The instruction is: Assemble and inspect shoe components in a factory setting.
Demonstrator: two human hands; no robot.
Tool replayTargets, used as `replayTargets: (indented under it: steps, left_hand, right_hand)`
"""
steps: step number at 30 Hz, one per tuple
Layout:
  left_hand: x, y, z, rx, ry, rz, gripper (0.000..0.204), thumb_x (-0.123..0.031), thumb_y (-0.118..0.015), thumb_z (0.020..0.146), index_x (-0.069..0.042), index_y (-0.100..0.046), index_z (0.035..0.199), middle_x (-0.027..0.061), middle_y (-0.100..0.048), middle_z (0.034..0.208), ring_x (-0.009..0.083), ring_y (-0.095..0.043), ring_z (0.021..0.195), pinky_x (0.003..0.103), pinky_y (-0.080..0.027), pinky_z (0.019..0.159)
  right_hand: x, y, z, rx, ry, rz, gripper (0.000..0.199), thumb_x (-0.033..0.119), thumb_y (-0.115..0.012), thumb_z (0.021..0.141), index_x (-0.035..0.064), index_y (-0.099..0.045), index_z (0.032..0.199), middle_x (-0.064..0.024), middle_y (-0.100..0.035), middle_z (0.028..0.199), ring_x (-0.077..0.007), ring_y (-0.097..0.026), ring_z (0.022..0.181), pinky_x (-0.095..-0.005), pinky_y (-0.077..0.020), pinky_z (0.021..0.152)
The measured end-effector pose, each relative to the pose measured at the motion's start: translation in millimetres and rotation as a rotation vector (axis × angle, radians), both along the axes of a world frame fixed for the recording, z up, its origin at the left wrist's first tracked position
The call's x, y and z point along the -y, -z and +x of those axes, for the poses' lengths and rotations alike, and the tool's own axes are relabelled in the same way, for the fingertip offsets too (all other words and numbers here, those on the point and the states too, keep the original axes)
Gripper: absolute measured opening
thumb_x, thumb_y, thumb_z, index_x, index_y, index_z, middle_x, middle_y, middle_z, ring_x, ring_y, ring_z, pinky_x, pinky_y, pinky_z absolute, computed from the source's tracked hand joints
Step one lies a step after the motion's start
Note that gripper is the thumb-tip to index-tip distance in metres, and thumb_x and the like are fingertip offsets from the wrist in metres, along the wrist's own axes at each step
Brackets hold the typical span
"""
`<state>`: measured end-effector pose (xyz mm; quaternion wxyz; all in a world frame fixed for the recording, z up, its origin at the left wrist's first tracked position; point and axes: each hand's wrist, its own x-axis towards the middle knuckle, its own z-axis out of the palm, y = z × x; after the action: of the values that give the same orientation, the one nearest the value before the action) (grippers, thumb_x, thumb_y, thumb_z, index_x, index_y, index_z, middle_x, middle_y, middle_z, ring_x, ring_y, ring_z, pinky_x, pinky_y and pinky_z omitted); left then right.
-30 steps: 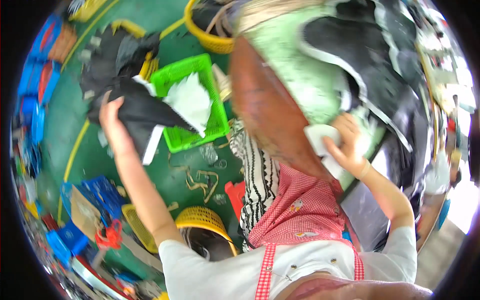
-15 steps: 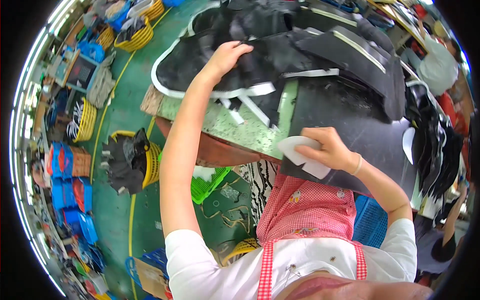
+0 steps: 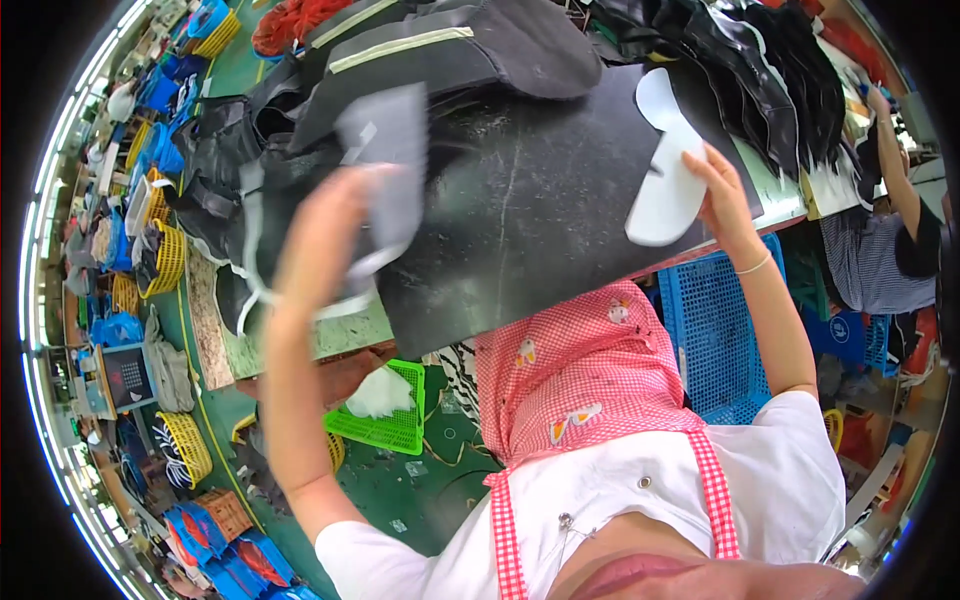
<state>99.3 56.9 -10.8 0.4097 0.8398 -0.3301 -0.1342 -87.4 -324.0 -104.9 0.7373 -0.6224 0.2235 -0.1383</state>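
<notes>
Left hand was raised over the counter, fingers closed on a thin grey cut piece with pale strips hanging beneath it; motion blur hid the exact grip. Right hand pinched the near edge of a white sole-shaped template, which lay flat on the black sheet spread across the counter. Judgement: to do this step well, the template should be kept pressed flat and steady while the grey piece is brought down square to the sheet, without snagging its loose strips. The grey piece sat above the left fingers, lifted clear of the sheet; the template extended up and away from the right fingers. A green basket stood on the floor below.
</notes>
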Motion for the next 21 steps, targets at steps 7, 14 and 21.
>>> replayTargets:
  steps: [7,14,21]
  left_hand:
    - [50,127,-74,0.662,0.133,0.338,0.073,-0.05,-0.059,0.086,-0.017,-0.037,0.147,0.0128,-0.032,0.152,0.0307,-0.026,0.143,0.057,-0.013,0.115]
    - [69,98,-63,0.517,-0.033,-0.115,0.039,-0.032,-0.052,0.094,-0.013,-0.058,0.128,0.0134,-0.049,0.136,0.0307,-0.038,0.134,0.046,-0.025,0.112]
    - [73,48,-44,-0.504,0.036,-0.231,0.023,-0.027,-0.059,0.096,-0.005,-0.063,0.096,0.0044,-0.067,0.074,0.0077,-0.061,0.059,0.02,-0.041,0.051]
  right_hand:
    - [71,1,-46,0.162,0.114,0.052,0.029,0.008,-0.06,0.093,0.0019,-0.058,0.122,-0.0088,-0.065,0.111,-0.0136,-0.064,0.099,-0.0282,-0.0565,0.081]
    - [24,-22,6,0.555,-0.361,-0.295,0.008,0.012,-0.066,0.086,0.0079,-0.062,0.092,-0.0193,-0.053,0.136,-0.0258,-0.057,0.119,-0.0321,-0.046,0.1]
    - [-41,-26,58,0.358,-0.611,-0.479,0.02,0.024,-0.062,0.09,0.0059,-0.064,0.098,-0.0114,-0.067,0.111,-0.0173,-0.065,0.1,-0.0257,-0.0527,0.083]
